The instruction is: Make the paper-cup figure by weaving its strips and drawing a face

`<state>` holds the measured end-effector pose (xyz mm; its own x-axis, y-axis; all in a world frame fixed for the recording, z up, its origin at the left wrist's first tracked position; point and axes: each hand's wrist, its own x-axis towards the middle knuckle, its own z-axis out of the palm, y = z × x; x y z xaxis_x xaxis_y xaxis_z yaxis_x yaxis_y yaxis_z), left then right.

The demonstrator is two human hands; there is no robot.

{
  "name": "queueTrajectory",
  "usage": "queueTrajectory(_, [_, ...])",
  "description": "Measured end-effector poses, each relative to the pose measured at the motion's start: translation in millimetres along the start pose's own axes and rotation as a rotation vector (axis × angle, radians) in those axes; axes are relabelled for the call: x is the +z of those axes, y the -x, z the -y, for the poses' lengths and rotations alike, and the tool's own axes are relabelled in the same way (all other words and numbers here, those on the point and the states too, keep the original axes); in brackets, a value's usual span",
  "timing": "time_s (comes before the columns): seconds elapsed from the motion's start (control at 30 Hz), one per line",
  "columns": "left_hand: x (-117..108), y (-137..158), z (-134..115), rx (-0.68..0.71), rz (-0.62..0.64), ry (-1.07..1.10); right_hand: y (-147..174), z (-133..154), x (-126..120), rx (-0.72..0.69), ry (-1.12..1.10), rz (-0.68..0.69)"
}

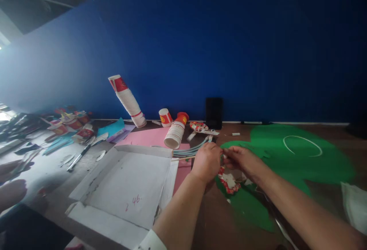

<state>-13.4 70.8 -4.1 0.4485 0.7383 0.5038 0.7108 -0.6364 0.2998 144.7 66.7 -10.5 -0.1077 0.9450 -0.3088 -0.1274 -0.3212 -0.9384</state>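
My left hand (207, 161) and my right hand (238, 159) meet above the table with their fingers pinched close together. What lies between the fingertips is too small and too covered to make out. Just below them is a red and white cut paper piece (229, 182) with a ragged edge, resting over green paper (249, 208). Beside my left hand, a bundle of pale blue-grey strips (187, 153) curves away to the left. A thin wooden stick (182, 159) lies along the strips, its right end hidden by my left hand.
A shallow white box lid (134, 181) lies left of my hands, over pink paper (143, 136). Stacked paper cups (129, 103) lean at the blue partition (200, 43). A black phone-like slab (214, 113) stands there too. Far left are a cutter knife (78, 158) and decorated cups (73, 122).
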Motion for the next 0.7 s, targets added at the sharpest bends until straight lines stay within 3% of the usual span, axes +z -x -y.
queueTrajectory(0.7, [-1.9,1.2,1.1,0.001,0.049,0.086,0.6,2.9,-2.6,-0.009,0.006,-0.024])
